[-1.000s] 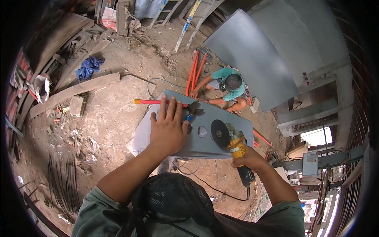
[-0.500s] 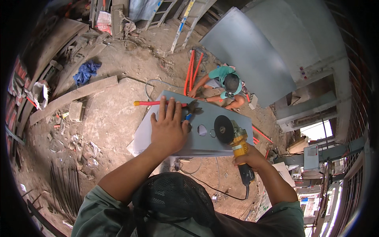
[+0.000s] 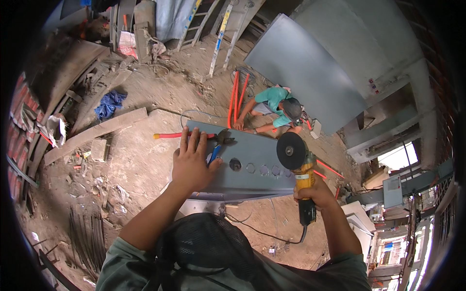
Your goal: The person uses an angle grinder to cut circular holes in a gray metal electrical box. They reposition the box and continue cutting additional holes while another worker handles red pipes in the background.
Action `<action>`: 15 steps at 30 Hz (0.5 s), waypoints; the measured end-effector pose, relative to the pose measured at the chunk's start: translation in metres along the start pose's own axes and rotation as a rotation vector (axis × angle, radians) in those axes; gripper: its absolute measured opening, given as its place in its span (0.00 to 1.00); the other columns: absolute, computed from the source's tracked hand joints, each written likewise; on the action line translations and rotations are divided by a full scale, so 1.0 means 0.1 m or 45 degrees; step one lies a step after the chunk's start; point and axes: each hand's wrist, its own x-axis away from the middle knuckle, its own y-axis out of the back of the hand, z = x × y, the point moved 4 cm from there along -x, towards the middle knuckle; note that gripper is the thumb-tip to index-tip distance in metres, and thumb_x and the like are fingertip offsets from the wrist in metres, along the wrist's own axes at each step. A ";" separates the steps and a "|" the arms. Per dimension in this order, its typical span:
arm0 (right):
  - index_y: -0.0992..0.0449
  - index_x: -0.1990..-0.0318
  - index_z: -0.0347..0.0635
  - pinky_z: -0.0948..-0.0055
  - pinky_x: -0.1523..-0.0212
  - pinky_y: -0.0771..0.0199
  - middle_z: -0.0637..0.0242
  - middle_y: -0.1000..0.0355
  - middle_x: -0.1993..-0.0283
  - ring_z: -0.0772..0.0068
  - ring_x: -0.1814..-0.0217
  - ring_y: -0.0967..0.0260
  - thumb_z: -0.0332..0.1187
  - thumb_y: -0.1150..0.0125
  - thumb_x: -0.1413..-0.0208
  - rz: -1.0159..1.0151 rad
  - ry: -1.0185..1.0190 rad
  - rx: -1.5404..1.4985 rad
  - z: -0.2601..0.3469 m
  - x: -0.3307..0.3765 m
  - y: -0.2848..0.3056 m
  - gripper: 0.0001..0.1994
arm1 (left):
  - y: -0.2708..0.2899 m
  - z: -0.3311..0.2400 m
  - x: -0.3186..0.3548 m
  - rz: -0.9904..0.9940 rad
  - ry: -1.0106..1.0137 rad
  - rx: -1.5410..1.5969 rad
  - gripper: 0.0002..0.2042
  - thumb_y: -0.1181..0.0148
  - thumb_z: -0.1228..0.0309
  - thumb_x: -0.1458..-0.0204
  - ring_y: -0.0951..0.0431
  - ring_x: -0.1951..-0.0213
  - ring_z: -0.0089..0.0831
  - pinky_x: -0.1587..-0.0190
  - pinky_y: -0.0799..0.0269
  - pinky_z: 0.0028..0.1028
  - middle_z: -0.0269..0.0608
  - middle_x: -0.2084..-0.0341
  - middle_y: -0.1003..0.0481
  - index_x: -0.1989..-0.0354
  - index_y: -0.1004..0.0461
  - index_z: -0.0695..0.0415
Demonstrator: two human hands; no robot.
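My left hand [image 3: 191,167] lies flat with spread fingers on a grey sheet-metal box [image 3: 252,182]. Partly under those fingers is a long red handle [image 3: 167,136]; dark metal jaws [image 3: 226,137] and a blue handle [image 3: 215,153] show beside them. How these parts join is hidden. Several round marks or holes run along the box's top, one of them a dark opening [image 3: 235,164]. My right hand [image 3: 315,193] is wrapped round a yellow and black angle grinder [image 3: 305,180], its black disc [image 3: 291,151] upright over the box's right end. I cannot tell whether the disc spins or touches the metal.
A co-worker in a green shirt [image 3: 274,102] crouches just beyond the box, near orange tubes [image 3: 233,99]. The grinder's cord [image 3: 272,236] trails toward me. Ladders [image 3: 221,39], a large metal sheet [image 3: 308,72], a plank [image 3: 97,134] and rubble surround the spot.
The box appears farther right in view, with more round marks showing. My right hand and the grinder have shifted right. My left hand stays flat on the box, slightly left and lower in view.
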 end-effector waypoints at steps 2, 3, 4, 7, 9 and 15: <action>0.27 0.44 0.35 0.62 0.62 0.13 0.60 0.20 0.65 0.63 0.67 0.18 0.19 0.26 0.58 0.053 0.032 -0.057 -0.09 -0.03 0.05 0.29 | 0.03 -0.07 -0.01 0.022 0.030 0.006 0.47 0.35 0.42 0.39 0.58 0.14 0.53 0.23 0.42 0.61 0.53 0.17 0.46 0.18 0.40 0.60; 0.27 0.43 0.35 0.62 0.61 0.13 0.60 0.20 0.65 0.63 0.66 0.17 0.19 0.26 0.58 0.088 0.038 -0.096 -0.10 -0.02 0.06 0.30 | 0.07 -0.12 -0.02 0.045 0.055 0.006 0.47 0.34 0.42 0.39 0.58 0.14 0.53 0.22 0.43 0.59 0.54 0.17 0.45 0.18 0.40 0.59; 0.27 0.43 0.35 0.62 0.60 0.13 0.60 0.20 0.65 0.63 0.66 0.17 0.19 0.27 0.58 0.122 0.042 -0.134 -0.11 -0.01 0.09 0.30 | 0.09 -0.17 -0.03 0.068 0.080 0.008 0.47 0.33 0.43 0.40 0.57 0.14 0.53 0.21 0.44 0.58 0.54 0.17 0.45 0.18 0.40 0.59; 0.26 0.43 0.34 0.63 0.59 0.14 0.60 0.20 0.63 0.64 0.64 0.17 0.19 0.25 0.58 0.208 0.036 -0.257 -0.32 -0.06 0.24 0.30 | 0.02 -0.16 -0.04 -0.035 0.024 -0.001 0.45 0.30 0.46 0.41 0.57 0.14 0.54 0.18 0.46 0.51 0.54 0.18 0.43 0.20 0.37 0.59; 0.25 0.43 0.34 0.65 0.58 0.14 0.61 0.19 0.62 0.65 0.63 0.18 0.18 0.24 0.57 0.272 0.044 -0.338 -0.52 -0.14 0.33 0.30 | -0.01 -0.15 -0.02 -0.077 0.012 -0.010 0.45 0.27 0.48 0.42 0.56 0.14 0.55 0.17 0.48 0.49 0.53 0.18 0.42 0.21 0.35 0.59; 0.22 0.47 0.34 0.67 0.57 0.14 0.61 0.18 0.59 0.67 0.60 0.16 0.20 0.22 0.59 0.300 0.133 -0.569 -0.97 -0.33 0.50 0.27 | -0.13 -0.24 -0.07 -0.073 0.001 -0.086 0.44 0.26 0.48 0.43 0.55 0.14 0.51 0.16 0.48 0.46 0.51 0.19 0.41 0.21 0.33 0.58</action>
